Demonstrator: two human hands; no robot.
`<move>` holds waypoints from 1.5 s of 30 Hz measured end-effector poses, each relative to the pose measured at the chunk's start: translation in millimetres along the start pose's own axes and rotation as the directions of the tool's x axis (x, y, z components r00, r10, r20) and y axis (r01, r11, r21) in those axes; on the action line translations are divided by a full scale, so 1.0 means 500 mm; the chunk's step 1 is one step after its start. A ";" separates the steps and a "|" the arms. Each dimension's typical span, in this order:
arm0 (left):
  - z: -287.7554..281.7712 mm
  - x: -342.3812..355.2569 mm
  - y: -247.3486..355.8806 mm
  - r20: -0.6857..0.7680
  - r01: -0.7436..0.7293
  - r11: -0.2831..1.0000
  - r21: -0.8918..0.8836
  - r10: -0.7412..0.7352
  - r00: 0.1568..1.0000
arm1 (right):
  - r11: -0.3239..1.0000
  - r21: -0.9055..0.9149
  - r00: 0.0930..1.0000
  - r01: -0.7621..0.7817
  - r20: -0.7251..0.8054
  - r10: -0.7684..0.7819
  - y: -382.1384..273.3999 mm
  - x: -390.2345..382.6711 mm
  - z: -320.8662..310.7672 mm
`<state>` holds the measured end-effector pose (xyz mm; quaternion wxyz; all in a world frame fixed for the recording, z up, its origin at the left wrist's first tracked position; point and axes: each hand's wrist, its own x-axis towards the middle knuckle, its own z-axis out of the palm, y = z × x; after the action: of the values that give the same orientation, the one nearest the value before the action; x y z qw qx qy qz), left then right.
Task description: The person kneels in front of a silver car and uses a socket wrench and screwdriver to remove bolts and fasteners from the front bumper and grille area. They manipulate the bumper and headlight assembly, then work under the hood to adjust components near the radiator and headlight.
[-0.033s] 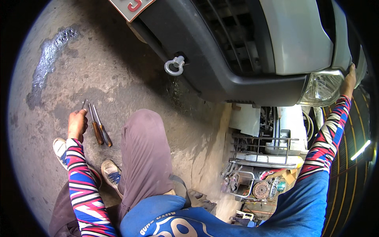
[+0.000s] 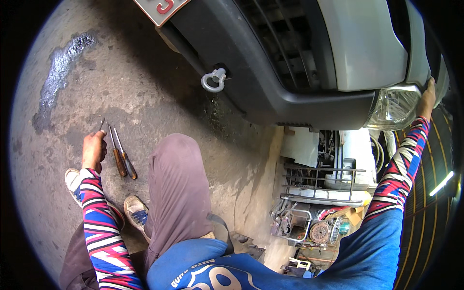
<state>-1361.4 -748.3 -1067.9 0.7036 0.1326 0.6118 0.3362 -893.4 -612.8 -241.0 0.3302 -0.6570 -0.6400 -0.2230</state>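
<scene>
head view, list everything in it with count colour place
screwdrivers: two, brown-handled, left
thin-tipped tool: one, dark, left
vehicle front: one, silver and dark grey, upper right
towing ring: one, grey, on vehicle front
headlamp: one, clear, right
plate: one, white, top edge
floor: one, grey, left
shiny patch: one, whitish, upper left
background parts: many, mixed colours, lower right
light tube: one, white, far right
shoes: two, white-blue, lower left
trousers: one pair, purplish, bottom
shirt: one, blue, bottom
left hand: one, bare, on thin-tipped tool
right hand: one, bare, beside headlamp
</scene>
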 end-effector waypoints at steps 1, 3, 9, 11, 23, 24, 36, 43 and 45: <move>0.003 -0.012 0.017 0.002 0.002 1.000 -0.017 -0.002 1.000 | 0.997 -0.064 0.999 0.049 -0.020 -0.050 0.003 0.004 -0.002; 0.008 -0.027 0.039 -0.018 -0.018 0.998 -0.057 0.017 1.000 | 0.991 -0.112 0.997 0.079 0.011 -0.078 0.010 0.010 -0.008; 0.008 -0.014 0.016 -0.057 0.025 0.992 -0.127 -0.032 0.998 | 0.940 -0.290 0.983 0.179 0.016 -0.182 0.025 0.025 -0.011; 0.006 -0.001 -0.002 -0.095 0.001 0.993 -0.120 -0.012 0.995 | 0.931 -0.300 0.974 0.208 -0.020 -0.224 0.034 0.024 -0.014; 0.019 0.046 0.011 -0.307 -0.128 0.924 0.361 0.247 0.919 | 0.983 -0.166 0.988 0.074 -0.124 -0.096 0.108 0.043 -0.046; 0.025 0.039 0.014 -0.324 -0.110 0.908 0.405 0.255 0.911 | 0.985 -0.160 0.987 0.063 -0.139 -0.086 0.116 0.044 -0.048; 0.017 0.019 -0.045 -0.278 0.027 0.843 0.537 0.147 0.949 | 0.982 -0.171 0.989 0.086 -0.106 -0.105 0.147 0.054 -0.056; 0.025 0.044 -0.083 -0.333 -0.035 0.912 0.409 0.186 0.924 | 0.971 -0.213 0.990 0.107 -0.065 -0.123 0.217 0.099 -0.096; 0.028 0.033 -0.070 -0.321 -0.050 0.889 0.456 0.217 0.922 | 0.976 -0.180 0.990 0.123 -0.038 -0.132 0.259 0.130 -0.106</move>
<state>-1337.0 -760.7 -1098.5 0.5051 0.2657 0.7800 0.2567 -753.4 -601.1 -177.9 0.2714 -0.6355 -0.6500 -0.3162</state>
